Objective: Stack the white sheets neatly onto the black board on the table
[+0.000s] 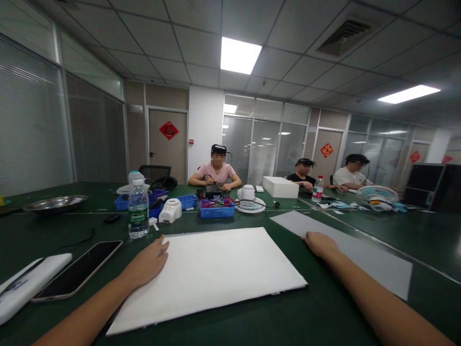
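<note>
A large white sheet, like a stack of paper or a thin board, lies flat on the green table in front of me. My left hand rests on its left edge, fingers laid out over the surface. To the right, a grey sheet lies at a slant on the table. My right hand is closed at that sheet's left edge, fingers curled and partly hidden by the back of the hand. Between the two sheets a strip of green tabletop shows.
Left of the white sheet are a water bottle, a phone and a white device. Beyond stand blue bins, a white fan, a white box and a metal tray. Several people sit across the table.
</note>
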